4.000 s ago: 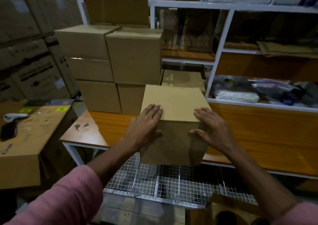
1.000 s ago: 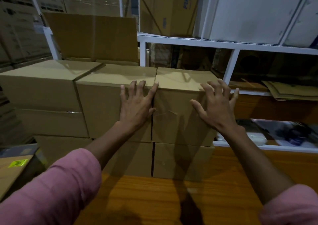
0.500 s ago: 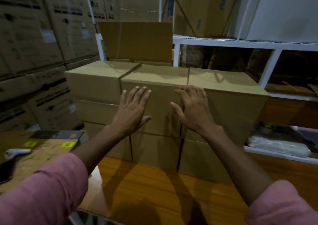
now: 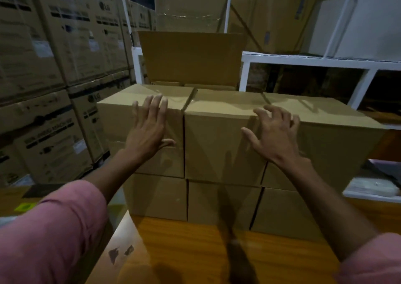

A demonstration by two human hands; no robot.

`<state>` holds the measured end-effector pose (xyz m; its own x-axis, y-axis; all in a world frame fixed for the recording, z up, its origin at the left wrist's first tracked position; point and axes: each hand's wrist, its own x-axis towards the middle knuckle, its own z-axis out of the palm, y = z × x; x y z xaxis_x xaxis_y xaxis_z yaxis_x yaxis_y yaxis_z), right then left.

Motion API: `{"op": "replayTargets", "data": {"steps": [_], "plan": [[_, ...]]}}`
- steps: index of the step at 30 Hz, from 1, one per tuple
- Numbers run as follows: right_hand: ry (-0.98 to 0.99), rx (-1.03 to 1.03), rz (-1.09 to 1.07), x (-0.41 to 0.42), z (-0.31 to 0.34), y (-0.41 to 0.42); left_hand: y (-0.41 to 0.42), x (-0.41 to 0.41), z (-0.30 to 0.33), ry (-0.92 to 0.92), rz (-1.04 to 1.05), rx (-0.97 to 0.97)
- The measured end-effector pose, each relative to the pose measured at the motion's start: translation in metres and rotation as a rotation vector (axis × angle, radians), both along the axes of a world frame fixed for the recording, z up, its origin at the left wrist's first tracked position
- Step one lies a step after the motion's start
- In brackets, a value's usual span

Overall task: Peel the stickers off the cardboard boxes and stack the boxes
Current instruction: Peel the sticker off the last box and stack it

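Head view: our left hand (image 4: pixel 149 131) lies flat, fingers straight, against the left top box (image 4: pixel 121 118); our right hand (image 4: pixel 274 136), fingers spread and holding nothing, meets the middle top box (image 4: pixel 217 144). Both boxes top a stack on the wooden table (image 4: pixel 186 251).

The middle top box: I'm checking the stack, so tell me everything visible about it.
The middle top box is plain brown cardboard, closed, with no sticker showing on its visible faces. It sits upright in the upper row, on a lower box, flush between two neighbouring boxes. The right hand spreads open over its upper right corner. The left hand is against the box beside it.
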<state>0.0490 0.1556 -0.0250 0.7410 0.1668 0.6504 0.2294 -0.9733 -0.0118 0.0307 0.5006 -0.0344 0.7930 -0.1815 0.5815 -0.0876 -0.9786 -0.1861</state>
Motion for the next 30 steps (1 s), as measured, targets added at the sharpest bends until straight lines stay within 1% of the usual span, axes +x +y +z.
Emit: {"op": "replayTargets", "data": {"steps": [4,11,18,30], "plan": [[0.031,-0.032,-0.041,0.005,-0.005,-0.004,0.007,0.021,-0.006,0.056,-0.012,0.007],[-0.013,0.026,-0.049,0.018,-0.004,-0.015,0.001,0.041,-0.014,-0.003,-0.047,-0.05],[-0.04,-0.016,-0.055,0.027,-0.009,-0.016,0.0,0.047,-0.02,-0.062,-0.07,-0.083],[-0.061,0.0,-0.036,0.026,-0.009,-0.018,-0.005,0.045,-0.021,-0.074,-0.025,-0.09]]}}
